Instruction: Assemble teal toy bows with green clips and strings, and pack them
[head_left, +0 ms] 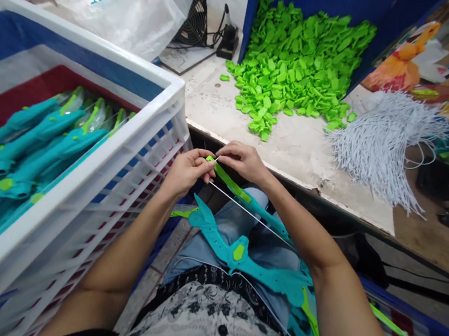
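Note:
A teal plastic toy bow [238, 255] lies across my lap, one limb ending in a bright green tip [227, 179]. My left hand [186, 171] pinches the end of that green tip. My right hand [242, 159] is closed right beside it, fingers pinching a thin white string [251, 215] that runs from the tip down along the bow toward my right forearm. Both hands hover just in front of the table edge, above my knees.
A white crate [129, 139] at my left holds several bagged teal bows [32, 148]. On the worn table [300, 156] lie a heap of small green parts [300, 62] and a bundle of white strings [381, 139]. A small fan [194, 21] and plastic bags sit behind.

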The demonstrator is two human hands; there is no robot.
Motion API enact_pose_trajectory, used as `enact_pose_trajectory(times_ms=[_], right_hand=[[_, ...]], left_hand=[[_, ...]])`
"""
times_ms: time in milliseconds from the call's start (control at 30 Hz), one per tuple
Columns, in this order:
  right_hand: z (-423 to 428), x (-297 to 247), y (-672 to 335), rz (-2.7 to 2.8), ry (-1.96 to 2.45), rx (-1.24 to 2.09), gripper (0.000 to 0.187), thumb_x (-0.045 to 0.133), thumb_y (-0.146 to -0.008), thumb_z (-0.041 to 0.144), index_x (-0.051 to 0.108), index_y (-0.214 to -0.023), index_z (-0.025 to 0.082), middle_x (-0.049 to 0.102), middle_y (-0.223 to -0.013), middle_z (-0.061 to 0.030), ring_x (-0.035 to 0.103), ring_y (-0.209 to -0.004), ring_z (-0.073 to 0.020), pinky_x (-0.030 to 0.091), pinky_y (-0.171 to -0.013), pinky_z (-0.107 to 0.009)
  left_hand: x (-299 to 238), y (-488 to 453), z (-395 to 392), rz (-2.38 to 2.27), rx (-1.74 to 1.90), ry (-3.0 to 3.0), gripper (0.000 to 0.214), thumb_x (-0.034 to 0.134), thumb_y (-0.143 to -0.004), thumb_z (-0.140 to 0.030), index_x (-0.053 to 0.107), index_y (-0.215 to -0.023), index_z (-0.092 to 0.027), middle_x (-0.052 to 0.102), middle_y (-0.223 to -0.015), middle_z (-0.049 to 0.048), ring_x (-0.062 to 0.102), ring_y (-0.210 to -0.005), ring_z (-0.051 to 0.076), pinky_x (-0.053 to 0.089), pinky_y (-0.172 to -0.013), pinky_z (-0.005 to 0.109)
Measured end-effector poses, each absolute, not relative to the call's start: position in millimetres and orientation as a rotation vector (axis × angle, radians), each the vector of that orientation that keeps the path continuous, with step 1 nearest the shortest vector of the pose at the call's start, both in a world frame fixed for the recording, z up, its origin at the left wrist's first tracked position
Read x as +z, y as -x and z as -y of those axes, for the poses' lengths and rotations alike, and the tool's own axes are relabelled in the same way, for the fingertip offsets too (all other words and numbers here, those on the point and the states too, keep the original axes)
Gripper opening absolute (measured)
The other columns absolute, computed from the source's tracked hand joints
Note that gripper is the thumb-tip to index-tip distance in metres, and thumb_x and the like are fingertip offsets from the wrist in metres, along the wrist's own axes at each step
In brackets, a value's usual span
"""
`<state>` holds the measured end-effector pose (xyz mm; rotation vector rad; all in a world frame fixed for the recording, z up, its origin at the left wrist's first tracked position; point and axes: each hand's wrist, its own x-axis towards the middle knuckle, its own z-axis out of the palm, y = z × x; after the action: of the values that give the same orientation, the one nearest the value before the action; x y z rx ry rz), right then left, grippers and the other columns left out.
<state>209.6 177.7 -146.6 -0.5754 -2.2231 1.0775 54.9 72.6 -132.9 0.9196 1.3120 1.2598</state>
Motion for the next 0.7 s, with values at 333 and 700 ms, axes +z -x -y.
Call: enact_pose_trajectory(times_ms=[333,700], right_hand=[[-181,-154,-194,2.266,0.608,0.970,0.013,0.061,-0.077,0.019,0.058,-0.065,0.016,0.056,-0.068,0.0010,0.051,-0.071,-0.0125,0.042,-0.071,-0.027],[-183,-130,-201,1.787,0.960,0.632,0.012,0.053,-0.087,0.023,0.056,-0.078,0.015,0.056,-0.086,-0.0032,0.052,-0.088,-0.0130,0.043,-0.084,-0.028]], left_hand=[[-155,-54,-69,-1.777,1.218,-1.367,0.015,0.064,-0.074,-0.031,0.060,-0.079,-0.017,0.063,-0.077,0.0018,0.059,-0.070,0.013,0.047,-0.064,0.023],[-140,-71,-102,-1.371,1.320,-0.894,0.029,0.059,-0.075,-0.042,0.068,-0.070,-0.015,0.062,-0.069,0.0034,0.058,-0.071,0.015,0.045,-0.069,0.027]])
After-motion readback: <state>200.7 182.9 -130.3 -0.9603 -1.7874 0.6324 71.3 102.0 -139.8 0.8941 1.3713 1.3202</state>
